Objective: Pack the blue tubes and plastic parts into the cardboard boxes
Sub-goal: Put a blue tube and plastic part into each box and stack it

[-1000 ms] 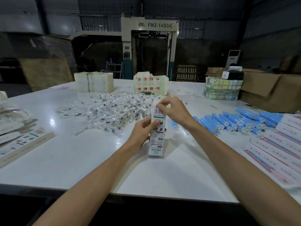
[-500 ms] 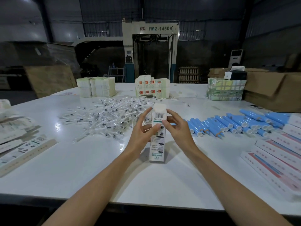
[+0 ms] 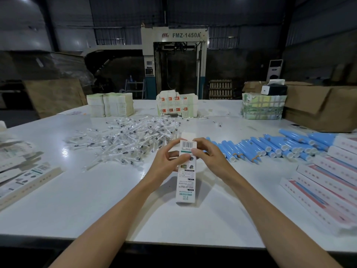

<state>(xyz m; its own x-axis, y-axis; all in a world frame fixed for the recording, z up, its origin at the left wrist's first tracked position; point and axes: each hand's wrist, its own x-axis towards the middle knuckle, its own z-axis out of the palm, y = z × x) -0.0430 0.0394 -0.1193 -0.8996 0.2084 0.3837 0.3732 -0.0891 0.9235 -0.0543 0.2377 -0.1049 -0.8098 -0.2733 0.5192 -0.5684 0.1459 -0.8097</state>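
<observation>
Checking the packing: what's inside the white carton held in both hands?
Nothing inside the carton shows; its printed walls hide it. Only its raised top flap is visible above the left hand and right hand gripping it.

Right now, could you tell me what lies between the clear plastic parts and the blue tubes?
In the head view, the white carton is held there by the left hand and right hand.

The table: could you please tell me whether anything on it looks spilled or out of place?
Only the plastic parts: a loose, scattered heap, with a few strays beyond it. The blue tubes lie in rows; the held box looks intact.
</observation>
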